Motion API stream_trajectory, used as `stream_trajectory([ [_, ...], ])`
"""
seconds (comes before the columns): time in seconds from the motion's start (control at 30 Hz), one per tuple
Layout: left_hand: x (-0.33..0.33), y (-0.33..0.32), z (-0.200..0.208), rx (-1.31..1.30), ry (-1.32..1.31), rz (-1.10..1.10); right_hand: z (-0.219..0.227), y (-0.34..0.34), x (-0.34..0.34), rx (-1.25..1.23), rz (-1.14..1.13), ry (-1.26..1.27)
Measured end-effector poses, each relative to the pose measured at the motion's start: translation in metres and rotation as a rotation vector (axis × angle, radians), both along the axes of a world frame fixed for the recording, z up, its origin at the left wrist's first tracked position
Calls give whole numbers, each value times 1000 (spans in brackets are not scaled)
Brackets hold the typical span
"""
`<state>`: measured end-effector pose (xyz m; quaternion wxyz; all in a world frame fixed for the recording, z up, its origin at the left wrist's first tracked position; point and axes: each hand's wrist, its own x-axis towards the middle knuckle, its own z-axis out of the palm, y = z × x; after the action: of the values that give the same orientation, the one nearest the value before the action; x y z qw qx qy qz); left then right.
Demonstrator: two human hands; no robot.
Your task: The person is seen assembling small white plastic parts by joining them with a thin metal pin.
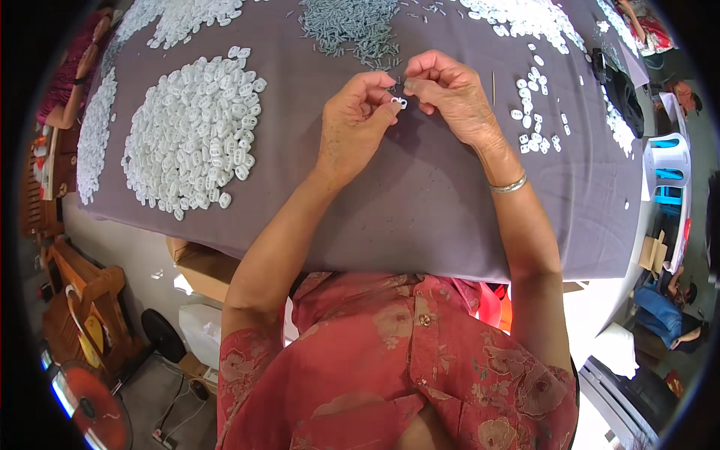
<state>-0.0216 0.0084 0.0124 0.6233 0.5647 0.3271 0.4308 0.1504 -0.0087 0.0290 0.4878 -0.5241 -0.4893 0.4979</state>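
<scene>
Between the thumb and fingers of my left hand (358, 120) is a small white plastic piece (400, 102) with holes in it. My right hand (453, 96) is closed in a pinch close beside it, fingertips nearly meeting those of the left. Whatever the right fingertips hold is too small to make out. Both hands are raised over the grey-brown tablecloth (405, 202). Just beyond them lies a heap of small grey pins or screws (351, 27). A big heap of white oval plastic pieces (196, 127) spreads to the left.
Loose white pieces (527, 105) lie scattered at the right, near a thin stick (493, 88). More white heaps (525, 19) sit along the far side. Other people's arms (84, 71) show at the left edge. A white plastic chair (667, 161) stands beyond the table's right side.
</scene>
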Motion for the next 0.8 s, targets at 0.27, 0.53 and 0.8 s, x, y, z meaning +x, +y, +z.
stream_trajectory([
  [0.27,0,0,-2,-15,23,-25,-8,-3,-7,100,59,12],
  [0.53,-1,-1,-1,-20,32,-18,-11,-4,-6,161,88,-32],
  [0.8,1,-5,-1,-46,84,14,-8,-8,-11,251,36,-333],
])
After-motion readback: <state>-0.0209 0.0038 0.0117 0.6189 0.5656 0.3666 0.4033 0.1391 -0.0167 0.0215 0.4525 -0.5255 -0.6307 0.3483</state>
